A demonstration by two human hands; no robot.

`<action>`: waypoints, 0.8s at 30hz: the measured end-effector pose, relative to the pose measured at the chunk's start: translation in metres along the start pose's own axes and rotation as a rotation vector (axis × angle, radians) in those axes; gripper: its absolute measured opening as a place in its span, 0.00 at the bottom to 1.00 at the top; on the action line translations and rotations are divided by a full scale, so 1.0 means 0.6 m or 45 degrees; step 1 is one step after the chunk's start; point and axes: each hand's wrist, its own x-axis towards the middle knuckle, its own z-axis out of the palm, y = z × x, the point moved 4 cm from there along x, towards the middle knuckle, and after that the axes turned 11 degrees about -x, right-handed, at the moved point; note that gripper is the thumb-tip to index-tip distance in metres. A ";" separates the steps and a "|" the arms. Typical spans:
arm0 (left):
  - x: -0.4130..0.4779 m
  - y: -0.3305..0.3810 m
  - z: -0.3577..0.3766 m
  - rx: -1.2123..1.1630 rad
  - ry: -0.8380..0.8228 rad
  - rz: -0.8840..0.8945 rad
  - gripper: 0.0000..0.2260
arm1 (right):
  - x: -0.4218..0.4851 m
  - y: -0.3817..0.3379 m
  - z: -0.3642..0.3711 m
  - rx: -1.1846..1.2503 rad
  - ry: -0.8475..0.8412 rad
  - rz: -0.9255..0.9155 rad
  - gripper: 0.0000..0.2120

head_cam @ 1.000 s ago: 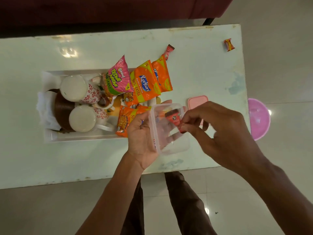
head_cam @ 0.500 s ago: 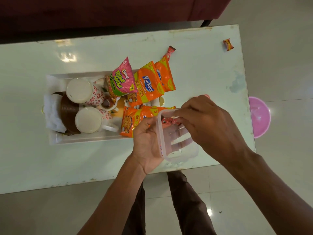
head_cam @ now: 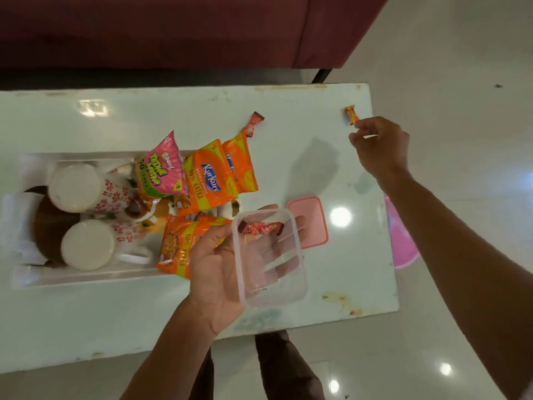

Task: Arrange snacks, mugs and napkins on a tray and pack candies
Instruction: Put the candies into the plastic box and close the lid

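White glossy tabletop [head_cam: 86, 313], tray and loose items on it.
A clear tray [head_cam: 72, 277] sits at left, its right end hidden under snack packets, with mugs and packets inside. A red candy [head_cam: 253, 124] lies just past the tray's far right corner; an orange candy [head_cam: 350, 115] lies near the far right edge. A pink lid [head_cam: 313, 223] lies flat right of the tray. Stains mark the near right corner; light glare spots show on the surface.
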 end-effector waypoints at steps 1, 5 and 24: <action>0.006 -0.002 0.003 -0.015 -0.011 0.010 0.31 | 0.028 0.009 0.013 -0.040 0.002 -0.011 0.12; 0.026 -0.013 0.010 -0.091 -0.046 0.046 0.29 | 0.113 0.036 0.051 -0.112 0.024 -0.011 0.19; 0.033 0.011 -0.017 -0.129 0.068 0.138 0.29 | 0.059 -0.009 0.046 0.341 -0.005 -0.220 0.14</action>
